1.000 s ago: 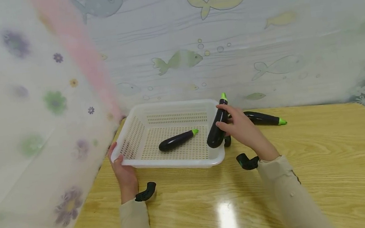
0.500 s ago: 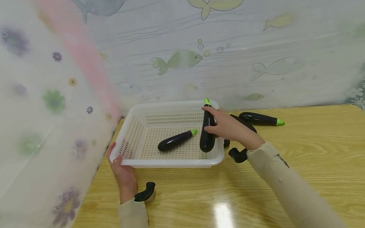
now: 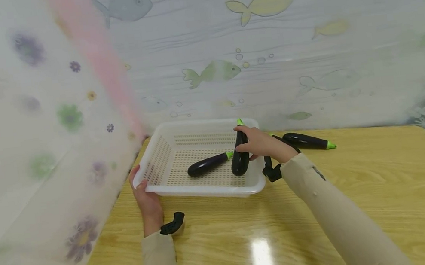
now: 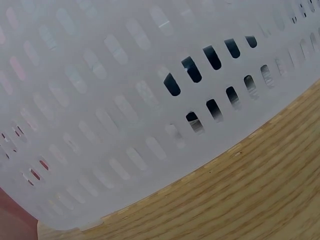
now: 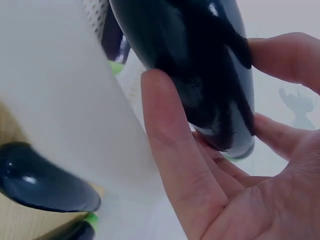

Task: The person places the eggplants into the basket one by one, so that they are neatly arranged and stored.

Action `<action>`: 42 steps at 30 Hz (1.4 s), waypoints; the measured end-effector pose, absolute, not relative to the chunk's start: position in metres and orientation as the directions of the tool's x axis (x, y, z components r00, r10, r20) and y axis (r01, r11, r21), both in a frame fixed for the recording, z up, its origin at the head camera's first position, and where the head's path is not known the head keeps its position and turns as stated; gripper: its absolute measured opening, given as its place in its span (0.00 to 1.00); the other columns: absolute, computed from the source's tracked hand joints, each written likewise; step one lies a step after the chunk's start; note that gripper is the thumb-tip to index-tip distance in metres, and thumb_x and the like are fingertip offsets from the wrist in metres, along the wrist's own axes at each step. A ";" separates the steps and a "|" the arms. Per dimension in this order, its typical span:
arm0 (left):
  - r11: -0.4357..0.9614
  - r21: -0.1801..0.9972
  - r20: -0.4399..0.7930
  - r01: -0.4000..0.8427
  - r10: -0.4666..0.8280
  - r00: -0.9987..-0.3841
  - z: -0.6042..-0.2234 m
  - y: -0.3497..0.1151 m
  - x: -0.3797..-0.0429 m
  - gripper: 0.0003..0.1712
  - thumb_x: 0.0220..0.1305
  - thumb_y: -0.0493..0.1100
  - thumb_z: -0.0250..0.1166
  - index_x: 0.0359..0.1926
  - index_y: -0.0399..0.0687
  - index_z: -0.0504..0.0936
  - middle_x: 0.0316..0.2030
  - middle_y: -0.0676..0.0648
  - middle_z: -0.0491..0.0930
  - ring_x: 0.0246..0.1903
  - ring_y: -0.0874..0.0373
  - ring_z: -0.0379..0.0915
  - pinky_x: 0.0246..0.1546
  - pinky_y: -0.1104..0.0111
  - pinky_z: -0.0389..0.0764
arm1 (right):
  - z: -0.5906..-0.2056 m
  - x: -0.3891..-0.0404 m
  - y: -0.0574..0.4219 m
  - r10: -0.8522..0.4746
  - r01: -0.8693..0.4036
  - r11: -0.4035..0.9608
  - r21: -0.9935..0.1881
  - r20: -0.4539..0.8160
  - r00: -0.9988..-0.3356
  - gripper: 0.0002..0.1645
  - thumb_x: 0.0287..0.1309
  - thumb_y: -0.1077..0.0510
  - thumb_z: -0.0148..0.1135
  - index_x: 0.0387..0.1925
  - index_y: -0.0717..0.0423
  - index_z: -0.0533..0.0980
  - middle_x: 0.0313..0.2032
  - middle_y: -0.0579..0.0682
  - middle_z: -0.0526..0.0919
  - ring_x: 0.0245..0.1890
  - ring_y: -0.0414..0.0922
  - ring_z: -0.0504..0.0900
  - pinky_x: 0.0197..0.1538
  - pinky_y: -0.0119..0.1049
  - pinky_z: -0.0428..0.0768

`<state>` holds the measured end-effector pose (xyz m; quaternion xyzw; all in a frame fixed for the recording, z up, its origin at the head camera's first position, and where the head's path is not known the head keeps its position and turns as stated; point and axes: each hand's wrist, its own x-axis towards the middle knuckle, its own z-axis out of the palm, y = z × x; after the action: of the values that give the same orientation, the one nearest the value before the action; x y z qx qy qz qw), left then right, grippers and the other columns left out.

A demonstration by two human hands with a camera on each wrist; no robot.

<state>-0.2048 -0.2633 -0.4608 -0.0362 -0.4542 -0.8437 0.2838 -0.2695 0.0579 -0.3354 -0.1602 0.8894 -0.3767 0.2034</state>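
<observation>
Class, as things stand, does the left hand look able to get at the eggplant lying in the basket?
Probably yes: the basket is open above the lying eggplant, though the left hand grips the basket and would likely need to let go first.

Held eggplant (image 3: 241,165) | glossy black, green-stemmed, slanted | over white slotted basket (image 3: 199,191), perhaps clear of its floor

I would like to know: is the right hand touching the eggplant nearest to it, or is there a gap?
Touching. The right wrist view shows it: the right hand holds the eggplant with fingers pressed against both sides of its dark surface.
</observation>
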 end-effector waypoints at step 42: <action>-0.381 0.781 0.325 0.495 -0.429 -0.843 -0.465 -0.266 -0.204 0.31 0.56 0.37 0.41 0.63 0.41 0.53 0.59 0.42 0.58 0.56 0.42 0.55 0.52 0.52 0.57 | -0.349 -0.288 0.019 -0.378 0.000 0.778 -0.629 -0.469 -0.798 0.42 0.54 0.55 0.55 0.67 0.53 0.48 0.56 0.58 0.66 0.34 0.55 0.78 0.34 0.42 0.77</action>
<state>-0.2043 -0.2662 -0.4645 -0.0343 -0.4819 -0.8302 0.2782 -0.2879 0.0194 -0.3488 -0.1057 0.8939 -0.3162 0.2996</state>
